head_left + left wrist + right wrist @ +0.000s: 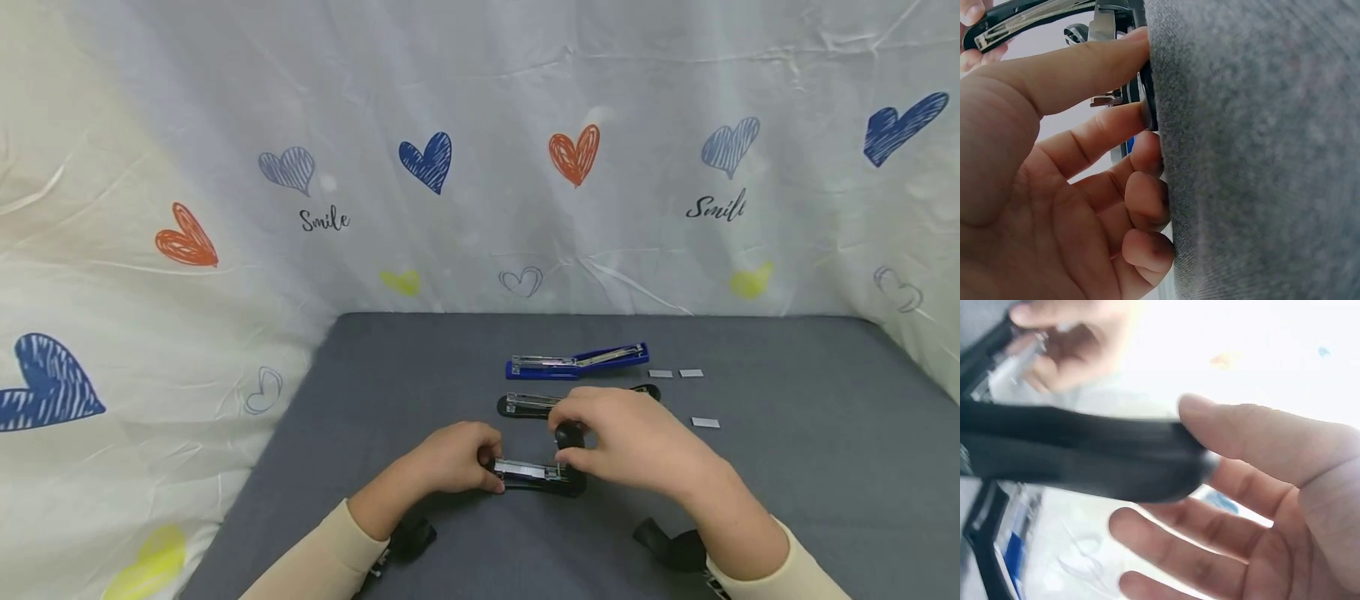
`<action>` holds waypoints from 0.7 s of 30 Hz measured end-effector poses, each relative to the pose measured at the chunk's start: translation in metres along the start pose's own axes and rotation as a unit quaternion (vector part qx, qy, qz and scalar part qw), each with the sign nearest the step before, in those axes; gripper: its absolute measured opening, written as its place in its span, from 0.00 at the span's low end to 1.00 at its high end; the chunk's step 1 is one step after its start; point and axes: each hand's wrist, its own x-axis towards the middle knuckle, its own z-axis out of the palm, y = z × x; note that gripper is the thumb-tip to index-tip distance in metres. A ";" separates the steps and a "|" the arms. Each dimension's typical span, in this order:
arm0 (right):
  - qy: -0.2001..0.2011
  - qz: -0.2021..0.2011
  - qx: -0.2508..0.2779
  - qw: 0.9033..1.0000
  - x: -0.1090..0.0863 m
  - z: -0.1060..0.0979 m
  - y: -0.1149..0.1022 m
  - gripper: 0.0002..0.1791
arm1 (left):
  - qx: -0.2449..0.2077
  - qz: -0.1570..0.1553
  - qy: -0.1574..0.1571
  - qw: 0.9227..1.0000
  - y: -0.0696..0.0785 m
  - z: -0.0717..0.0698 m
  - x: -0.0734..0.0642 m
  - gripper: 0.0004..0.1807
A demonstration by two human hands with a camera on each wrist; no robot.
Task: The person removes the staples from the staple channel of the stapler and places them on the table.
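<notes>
Pinched at both ends

The nearest black stapler [576, 483] stands unfolded on gray cloth [375, 375]. The left hand [453, 458] pinches the base's free end; the right hand [626, 437] pinches the raised cover [1079, 450]. Likely light, stiff, smooth; best held there.

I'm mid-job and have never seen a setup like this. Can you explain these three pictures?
There is no machine: these are a person's bare hands. The wide picture comes from a camera worn on the head; the close ones come from cameras on each wrist. On the grey surface are three opened staplers: a blue stapler farthest away, a middle black stapler, and a nearer black stapler. Three small pale strips lie to the right. The left hand pinches one end of the nearer black stapler; the right hand grips its raised cover.
</notes>
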 end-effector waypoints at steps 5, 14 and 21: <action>-0.033 0.053 0.040 0.997 -0.007 -0.017 0.004 0.14 | 0.011 0.000 0.002 1.000 0.001 0.000 -0.001 0.18; -0.109 0.153 0.089 0.978 -0.019 -0.033 0.020 0.14 | 0.017 -0.005 0.003 1.000 0.002 0.001 -0.001 0.18; -0.153 0.205 0.041 0.966 -0.017 -0.030 0.036 0.12 | 0.014 -0.007 0.005 1.000 0.003 0.003 -0.002 0.18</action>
